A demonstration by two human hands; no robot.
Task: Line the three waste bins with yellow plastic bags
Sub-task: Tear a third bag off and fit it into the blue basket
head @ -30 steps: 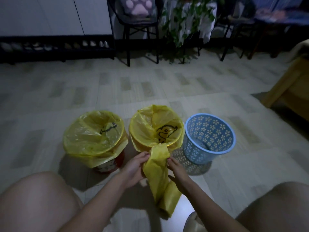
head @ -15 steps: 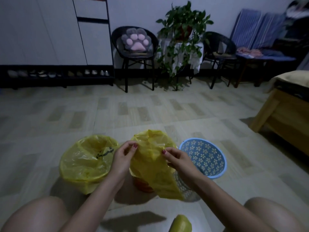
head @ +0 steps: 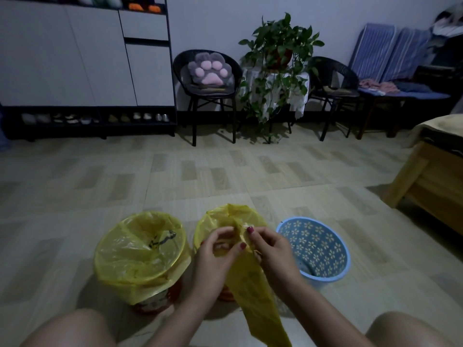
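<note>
Three waste bins stand in a row on the floor in front of me. The left bin [head: 141,251] wears a yellow bag folded over its rim. The middle bin [head: 213,222] is also lined in yellow and is mostly hidden behind my hands. The right bin [head: 314,249] is blue with a white flower pattern and has no bag in it. I hold a loose yellow plastic bag [head: 253,289] above the middle bin; it hangs down towards my lap. My left hand [head: 213,256] and my right hand [head: 269,249] pinch its top edge close together.
My bare knees frame the bottom corners. A wooden bed frame [head: 426,176] juts in at the right. Far back stand a white cabinet with a shoe shelf [head: 87,71], two black chairs [head: 208,96] and a potted plant [head: 278,58]. Tiled floor lies between.
The camera has tilted up. My hands lifted the loose bag from low in front of the bins and have come together at its top edge.
</note>
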